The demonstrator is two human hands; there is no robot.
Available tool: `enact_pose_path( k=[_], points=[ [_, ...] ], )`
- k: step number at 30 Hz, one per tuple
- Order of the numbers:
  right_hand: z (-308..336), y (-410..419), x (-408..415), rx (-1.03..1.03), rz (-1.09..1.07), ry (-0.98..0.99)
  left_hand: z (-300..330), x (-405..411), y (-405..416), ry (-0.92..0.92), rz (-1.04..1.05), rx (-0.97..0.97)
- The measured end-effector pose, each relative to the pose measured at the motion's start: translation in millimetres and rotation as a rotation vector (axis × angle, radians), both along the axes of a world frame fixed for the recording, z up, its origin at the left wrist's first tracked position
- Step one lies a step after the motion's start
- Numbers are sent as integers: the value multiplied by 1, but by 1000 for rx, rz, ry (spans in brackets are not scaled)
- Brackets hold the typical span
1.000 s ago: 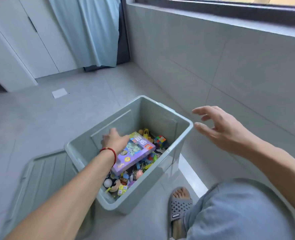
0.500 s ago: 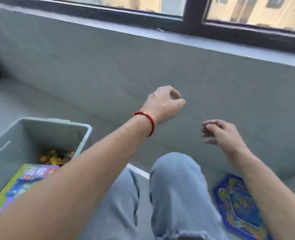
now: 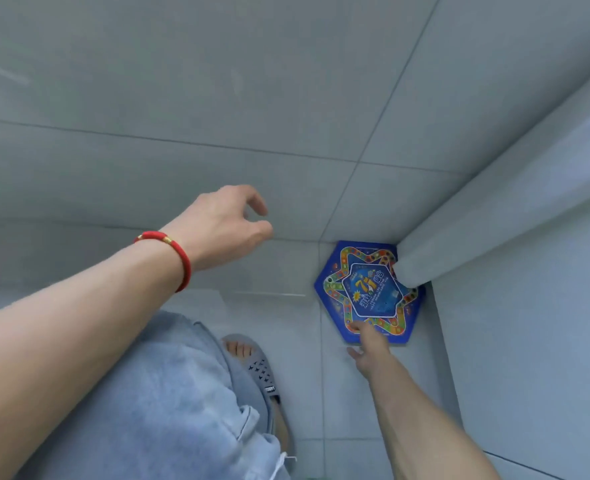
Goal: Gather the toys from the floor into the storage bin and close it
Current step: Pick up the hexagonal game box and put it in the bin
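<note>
Hexagonal blue game board [image 3: 369, 292] lies flat on the floor [image 3: 279, 327], tucked into the corner against the wall [image 3: 217, 98]. From the head view, our right hand [image 3: 369, 344] touches its near edge with fingers extended. Our left hand [image 3: 220, 226], red bracelet [image 3: 172, 251] at the wrist, hovers loosely curled, empty.

1. Illumination was even, diffuse and cool; no light source was in frame.
2. Shadows were faint and soft-edged, chiefly on the floor [image 3: 286, 341] beneath the hexagonal game board [image 3: 369, 292].
3. No glare or blown highlights occurred; the wall tiles [image 3: 217, 81] showed only a dull sheen.
4. Motion blur softened both hands and the forearms; the board's print stayed partly legible.
5. Wide-angle distortion bent the tile joints and stretched the frame edges.
</note>
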State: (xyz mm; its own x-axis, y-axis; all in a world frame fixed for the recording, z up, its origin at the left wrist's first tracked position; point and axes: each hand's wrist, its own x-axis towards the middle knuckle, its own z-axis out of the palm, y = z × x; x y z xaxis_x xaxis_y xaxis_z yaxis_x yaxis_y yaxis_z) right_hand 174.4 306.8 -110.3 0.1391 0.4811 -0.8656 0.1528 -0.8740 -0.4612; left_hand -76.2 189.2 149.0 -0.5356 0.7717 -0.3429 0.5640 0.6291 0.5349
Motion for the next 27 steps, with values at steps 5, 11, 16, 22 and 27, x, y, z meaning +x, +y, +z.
enact_pose_path(
  k=[5,11,16,22,27],
  points=[
    [-6,18,-18,3,-388,54,-12,-15,1,-25,118,4],
    [-13,0,0,31,-462,102,-15,-11,-6,5,148,18],
    [16,1,-13,130,-342,259,-9,-10,-14,7,180,61],
    [85,-41,-52,-16,-150,545,18,-11,-51,-60,421,235],
    [160,-83,-119,-35,322,657,54,-39,-117,-62,726,447]
  ],
)
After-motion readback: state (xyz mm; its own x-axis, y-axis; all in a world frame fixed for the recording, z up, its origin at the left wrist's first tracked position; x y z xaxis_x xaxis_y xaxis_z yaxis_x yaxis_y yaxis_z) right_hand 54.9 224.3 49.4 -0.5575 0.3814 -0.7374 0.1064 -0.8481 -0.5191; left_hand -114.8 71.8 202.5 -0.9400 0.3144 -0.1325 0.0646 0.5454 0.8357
